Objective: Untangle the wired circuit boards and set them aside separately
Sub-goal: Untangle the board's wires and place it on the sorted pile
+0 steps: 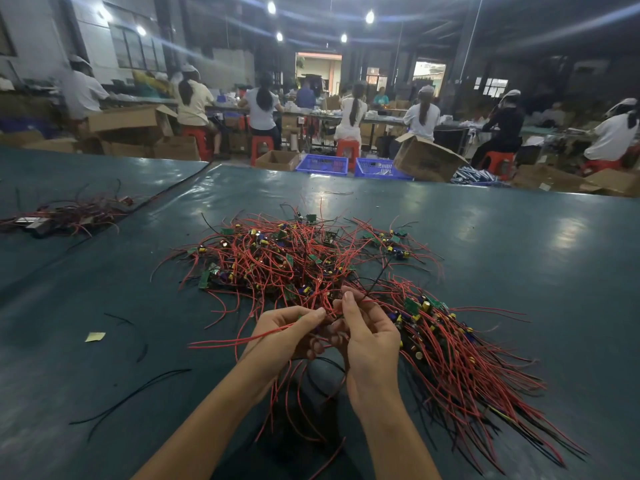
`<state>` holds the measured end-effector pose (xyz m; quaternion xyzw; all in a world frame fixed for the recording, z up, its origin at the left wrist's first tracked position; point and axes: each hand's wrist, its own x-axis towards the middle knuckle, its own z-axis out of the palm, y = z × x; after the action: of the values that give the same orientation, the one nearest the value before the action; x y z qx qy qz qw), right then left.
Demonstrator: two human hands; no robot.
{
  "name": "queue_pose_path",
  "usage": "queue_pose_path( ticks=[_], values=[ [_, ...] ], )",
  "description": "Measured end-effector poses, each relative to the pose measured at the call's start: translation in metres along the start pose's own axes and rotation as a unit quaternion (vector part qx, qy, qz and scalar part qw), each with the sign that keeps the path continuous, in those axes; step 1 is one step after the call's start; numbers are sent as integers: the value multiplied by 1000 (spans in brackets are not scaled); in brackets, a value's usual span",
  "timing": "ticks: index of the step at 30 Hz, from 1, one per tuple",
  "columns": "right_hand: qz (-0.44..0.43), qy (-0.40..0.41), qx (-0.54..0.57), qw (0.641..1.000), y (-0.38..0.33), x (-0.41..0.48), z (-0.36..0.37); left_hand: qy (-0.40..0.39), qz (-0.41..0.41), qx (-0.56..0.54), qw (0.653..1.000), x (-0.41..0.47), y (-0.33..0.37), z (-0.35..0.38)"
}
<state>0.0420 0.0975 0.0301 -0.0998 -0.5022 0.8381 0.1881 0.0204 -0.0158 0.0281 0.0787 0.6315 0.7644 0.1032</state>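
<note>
Tangled pile of wired circuit boards (284, 261) on counter (519, 251). At pile's near edge, left hand (289, 332) and right hand (372, 337) each pinch red wires (242, 338). Straightened bundle (460, 358) right of pile.

Smooth, glossy finish w/ lamp glare is shown by the dark teal table cover (519, 254). The thin red wires (277, 258) are sheathed in smooth plastic insul. The brown cardboard box (427, 161) is seen matt; the blue lattice crates (322, 164), moulded plastic.
</note>
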Motion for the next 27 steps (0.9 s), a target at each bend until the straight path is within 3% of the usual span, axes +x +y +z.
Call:
queue_pose_path(
  ticks=[9, 14, 18, 27],
  values=[
    [-27, 6, -7, 1000, 1, 3, -2, -25, -11, 82, 996, -3, 2, 0],
    [17, 1, -63, 998, 3, 4, -5, 13, 15, 65, 998, -1, 1, -1],
    [81, -48, -95, 991, 7, 0, 0, 34, 40, 67, 996, 0, 0, -2],
    [55, -69, -110, 990, 2, -6, 4, 86, 0, 61, 994, -3, 4, 0]
  ],
)
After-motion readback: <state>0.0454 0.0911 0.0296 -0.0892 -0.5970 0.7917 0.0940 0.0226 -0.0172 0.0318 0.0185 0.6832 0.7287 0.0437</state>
